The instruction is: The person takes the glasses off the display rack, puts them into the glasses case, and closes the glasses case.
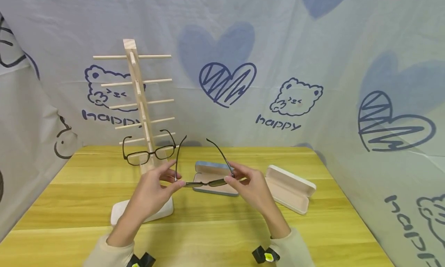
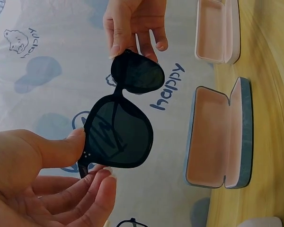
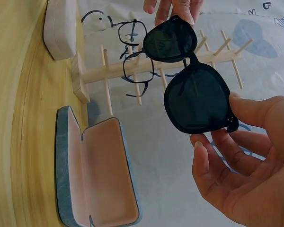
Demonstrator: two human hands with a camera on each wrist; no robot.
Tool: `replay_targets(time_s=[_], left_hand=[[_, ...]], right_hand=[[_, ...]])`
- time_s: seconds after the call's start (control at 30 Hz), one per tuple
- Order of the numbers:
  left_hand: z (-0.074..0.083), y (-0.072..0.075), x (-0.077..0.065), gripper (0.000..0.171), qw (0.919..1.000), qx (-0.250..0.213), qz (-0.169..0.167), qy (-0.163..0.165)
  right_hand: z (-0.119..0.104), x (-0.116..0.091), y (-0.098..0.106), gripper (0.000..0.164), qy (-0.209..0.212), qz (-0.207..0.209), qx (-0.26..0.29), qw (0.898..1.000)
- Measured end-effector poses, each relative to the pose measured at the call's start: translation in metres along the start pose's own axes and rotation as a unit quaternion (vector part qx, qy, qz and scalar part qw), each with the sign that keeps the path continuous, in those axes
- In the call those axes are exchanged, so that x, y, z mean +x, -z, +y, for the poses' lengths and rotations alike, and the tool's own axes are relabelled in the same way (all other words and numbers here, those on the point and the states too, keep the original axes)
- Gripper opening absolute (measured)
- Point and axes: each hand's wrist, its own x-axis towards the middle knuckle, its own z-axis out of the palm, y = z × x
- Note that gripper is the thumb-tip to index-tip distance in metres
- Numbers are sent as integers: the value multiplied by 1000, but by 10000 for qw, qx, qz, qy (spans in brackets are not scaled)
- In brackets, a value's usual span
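Black sunglasses with dark lenses are held up by both hands, their temples unfolded and pointing away. My left hand pinches the left hinge corner between thumb and fingers. At the opposite corner, my right hand pinches the frame the same way; the right wrist view shows its thumb on the front edge and fingers behind. Below and beyond the sunglasses lies an open blue-grey glasses case with a pink lining, partly covered by them in the head view.
A wooden display stand with several pegs stands at the back left, carrying black-framed eyeglasses on a low peg. An open white glasses case lies to the right. A white closed-looking case sits beneath my left forearm. Printed cloth hangs behind the table.
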Motion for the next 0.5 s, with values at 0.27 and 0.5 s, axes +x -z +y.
replay_targets(time_s=[0.27,0.5], left_hand=[[-1,-4,0,67,10000,-41,39,15],[-2,-7,1,66,10000,-44,47,-48]], right_hand=[[2,-4,3,46,-44,-7,-9,10000],[5,-3,3,43,26,3,10,10000]])
